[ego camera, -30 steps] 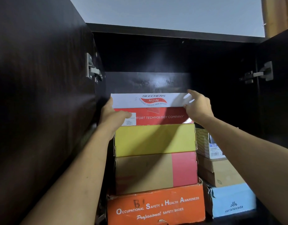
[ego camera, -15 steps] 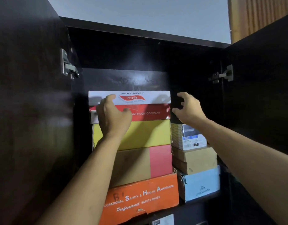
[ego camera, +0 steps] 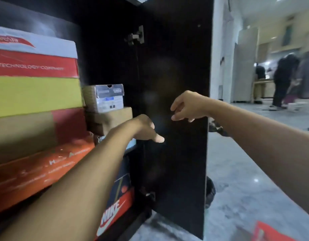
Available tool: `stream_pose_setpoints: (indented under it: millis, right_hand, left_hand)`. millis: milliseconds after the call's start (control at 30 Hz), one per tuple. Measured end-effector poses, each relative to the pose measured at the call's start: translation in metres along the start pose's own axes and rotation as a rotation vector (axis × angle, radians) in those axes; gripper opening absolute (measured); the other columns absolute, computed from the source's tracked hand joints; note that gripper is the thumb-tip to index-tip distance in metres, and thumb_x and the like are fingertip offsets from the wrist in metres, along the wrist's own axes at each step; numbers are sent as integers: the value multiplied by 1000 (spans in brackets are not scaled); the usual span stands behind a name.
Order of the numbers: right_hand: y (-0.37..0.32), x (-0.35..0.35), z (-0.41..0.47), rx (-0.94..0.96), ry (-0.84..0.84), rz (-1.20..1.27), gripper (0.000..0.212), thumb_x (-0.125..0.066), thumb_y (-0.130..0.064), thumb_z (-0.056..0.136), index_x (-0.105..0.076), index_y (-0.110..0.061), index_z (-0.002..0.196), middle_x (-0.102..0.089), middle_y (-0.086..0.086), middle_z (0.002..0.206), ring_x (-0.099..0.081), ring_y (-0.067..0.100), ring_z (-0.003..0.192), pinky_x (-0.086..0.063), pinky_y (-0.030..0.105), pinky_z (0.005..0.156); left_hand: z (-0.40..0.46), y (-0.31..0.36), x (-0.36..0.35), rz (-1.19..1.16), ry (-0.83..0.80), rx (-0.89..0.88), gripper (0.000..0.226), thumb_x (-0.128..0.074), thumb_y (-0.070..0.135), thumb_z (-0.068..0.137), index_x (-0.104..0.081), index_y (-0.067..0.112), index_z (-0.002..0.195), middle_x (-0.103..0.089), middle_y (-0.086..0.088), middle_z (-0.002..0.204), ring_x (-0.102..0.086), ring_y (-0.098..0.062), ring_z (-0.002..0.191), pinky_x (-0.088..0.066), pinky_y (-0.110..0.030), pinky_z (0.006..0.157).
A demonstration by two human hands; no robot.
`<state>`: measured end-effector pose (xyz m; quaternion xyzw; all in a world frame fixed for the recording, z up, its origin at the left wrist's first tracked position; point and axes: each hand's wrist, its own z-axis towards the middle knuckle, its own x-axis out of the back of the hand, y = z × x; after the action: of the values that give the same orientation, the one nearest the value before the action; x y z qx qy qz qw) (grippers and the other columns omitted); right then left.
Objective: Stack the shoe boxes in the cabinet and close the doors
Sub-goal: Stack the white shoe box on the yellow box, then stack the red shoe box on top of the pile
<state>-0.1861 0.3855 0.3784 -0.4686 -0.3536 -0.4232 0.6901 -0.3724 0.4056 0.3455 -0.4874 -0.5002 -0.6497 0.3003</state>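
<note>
Head | 2 hands [ego camera: 146,127] [ego camera: 186,106], fingers loosely curled, empty | 1 open door [ego camera: 176,153] | 8 shoe boxes [ego camera: 37,94]

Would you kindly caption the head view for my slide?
Both hands, left and right, reach empty toward the open right cabinet door beside stacked shoe boxes.

"ArchFit" on the white lid of the top shoe box [ego camera: 45,44], "TECHNOLOGY COMPANY" on that box's red side, "NIKE" on the orange box [ego camera: 118,208] below, print on the orange safety-shoe box [ego camera: 37,171] too blurred to read
</note>
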Motion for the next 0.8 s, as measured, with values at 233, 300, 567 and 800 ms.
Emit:
stream_pose_setpoints:
  millis: [233,300,567,800]
  right_hand:
    - [127,-37,-90,-225,-169,3,18,-75,-23,82,-69,-23,98,-72,0,95,-69,17,78,-62,35,66]
    - [169,-56,-111,-309,-200,26,25,-77,-25,80,-69,-23,104,-74,2,93,-70,18,79,-62,37,66]
    - [318,-147,-192,-669,-301,99,32,-80,-25,77,-68,-17,106,-75,15,90,-71,28,75,-62,41,65]
    - [409,-218,-259,-843,-435,25,44,-78,-28,77,-67,-16,118,-70,9,105,-71,30,73,-61,37,60]
  left_hand:
    - [14,78,-156,1,-300,-140,70,-77,50,74,-58,11,129,-60,-3,128,-58,-25,114,-48,-40,99]
    - [17,94,-202,31,-382,-152,55,-75,48,77,-64,10,115,-63,-9,117,-61,-25,104,-50,-35,91]
    - [21,111,-383,-13,-581,-96,70,-79,45,73,-56,9,128,-58,-8,127,-60,-27,109,-51,-38,93]
    - [-14,125,-515,-8,-632,-47,48,-70,35,75,-59,17,118,-63,-6,122,-62,-27,110,-51,-32,87]
